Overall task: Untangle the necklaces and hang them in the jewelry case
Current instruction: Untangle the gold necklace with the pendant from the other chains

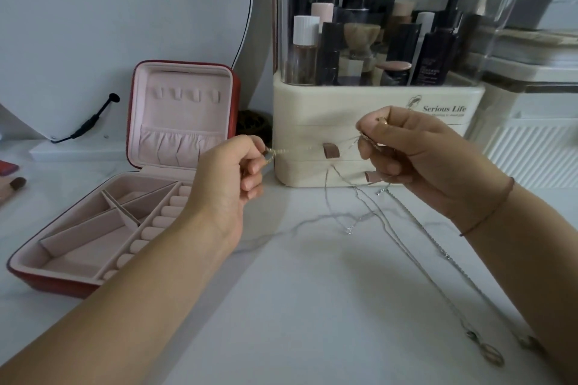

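One necklace (294,150), seemingly gold, taut between left hand (225,178) and right hand (419,156)

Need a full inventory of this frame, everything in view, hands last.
jewelry case: one, red outside, pink lining, open, table left.
stretched chain: one, pale gold, taut between both hands.
silver necklaces: several, exact count unclear, tangled, trailing over table right.
cosmetics organizer: one, cream, clear cover, behind hands.
bottles: many, mostly dark, inside organizer.
round mirror: one, white, back left.
makeup brush: one, brown tip, left edge.
table: one, white marbled.
bracelet: one, thin, right wrist.
left hand: pinches chain's left end.
right hand: pinches chain's right end.
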{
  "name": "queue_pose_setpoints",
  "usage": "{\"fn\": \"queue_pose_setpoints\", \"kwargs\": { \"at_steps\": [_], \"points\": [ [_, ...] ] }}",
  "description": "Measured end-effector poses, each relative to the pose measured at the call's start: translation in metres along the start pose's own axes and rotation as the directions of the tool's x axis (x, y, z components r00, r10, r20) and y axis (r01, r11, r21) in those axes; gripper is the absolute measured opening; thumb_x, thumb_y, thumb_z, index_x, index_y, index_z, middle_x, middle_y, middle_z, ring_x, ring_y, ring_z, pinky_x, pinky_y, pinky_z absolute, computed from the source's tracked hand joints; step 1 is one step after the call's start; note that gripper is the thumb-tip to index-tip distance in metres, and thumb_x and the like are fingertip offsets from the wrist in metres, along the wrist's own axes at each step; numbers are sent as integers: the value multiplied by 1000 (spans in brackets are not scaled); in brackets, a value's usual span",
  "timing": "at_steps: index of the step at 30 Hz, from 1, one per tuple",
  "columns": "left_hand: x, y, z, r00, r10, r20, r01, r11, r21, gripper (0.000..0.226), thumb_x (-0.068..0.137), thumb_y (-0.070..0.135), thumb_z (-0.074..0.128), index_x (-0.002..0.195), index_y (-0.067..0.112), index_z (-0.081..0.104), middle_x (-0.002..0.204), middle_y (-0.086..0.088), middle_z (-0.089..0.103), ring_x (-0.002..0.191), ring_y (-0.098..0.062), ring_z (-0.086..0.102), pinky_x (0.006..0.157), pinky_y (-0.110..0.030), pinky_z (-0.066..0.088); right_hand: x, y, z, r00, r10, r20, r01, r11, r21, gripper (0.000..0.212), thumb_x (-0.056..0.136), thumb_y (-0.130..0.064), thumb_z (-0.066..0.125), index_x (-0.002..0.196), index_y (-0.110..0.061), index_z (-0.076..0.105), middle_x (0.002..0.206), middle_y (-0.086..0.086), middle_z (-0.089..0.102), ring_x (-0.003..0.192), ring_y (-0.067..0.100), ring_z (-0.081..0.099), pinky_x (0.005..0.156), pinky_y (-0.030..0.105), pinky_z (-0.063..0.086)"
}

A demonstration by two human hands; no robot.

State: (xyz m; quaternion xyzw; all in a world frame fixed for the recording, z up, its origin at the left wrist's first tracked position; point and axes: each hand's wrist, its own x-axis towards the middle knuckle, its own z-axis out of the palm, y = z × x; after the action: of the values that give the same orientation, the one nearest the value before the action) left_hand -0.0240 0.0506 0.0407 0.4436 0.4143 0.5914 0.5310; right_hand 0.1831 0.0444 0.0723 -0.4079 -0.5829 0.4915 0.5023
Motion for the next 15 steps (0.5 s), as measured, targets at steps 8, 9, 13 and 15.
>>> {"fn": "queue_pose_setpoints", "kwargs": {
  "at_steps": [8, 9, 13, 15],
  "points": [
    [-4, -16, 6, 996, 73, 57, -92, 870, 484, 23, 74, 30, 53, 67, 11, 63, 61, 2, 53, 50, -11, 41, 56, -28, 31, -7, -1, 14, 950, -236, 205, 257, 963, -78, 11, 86, -17, 59, 87, -7, 57, 72, 9, 68, 51, 16, 45, 49, 21, 35],
    [-5, -16, 7, 995, 66, 77, -97, 849, 520, 23, 79, 31, 55, 65, 16, 65, 62, 5, 57, 55, -9, 46, 60, -28, 34, -7, 0, 15, 944, -242, 227, 267, 960, -88, 10, 86, -17, 59, 87, -7, 57, 73, 9, 69, 52, 15, 47, 51, 19, 38],
    [-10, -12, 14, 974, 20, 225, -105, 922, 373, 31, 92, 35, 50, 75, 20, 72, 78, 2, 73, 76, -6, 62, 74, -25, 42, -9, 0, 19, 941, -231, 249, 259, 962, -86, 9, 85, -12, 56, 86, -4, 55, 71, 9, 68, 48, 12, 50, 49, 15, 39],
    [-14, -7, 17, 932, -42, 361, -48, 971, 235, 42, 87, 48, 45, 78, 17, 72, 79, -7, 74, 78, -18, 66, 77, -31, 46, -8, 1, 20, 944, -217, 249, 241, 968, -72, 9, 86, -11, 54, 87, -2, 55, 72, 12, 67, 44, 11, 49, 45, 17, 38]
  ]
}}
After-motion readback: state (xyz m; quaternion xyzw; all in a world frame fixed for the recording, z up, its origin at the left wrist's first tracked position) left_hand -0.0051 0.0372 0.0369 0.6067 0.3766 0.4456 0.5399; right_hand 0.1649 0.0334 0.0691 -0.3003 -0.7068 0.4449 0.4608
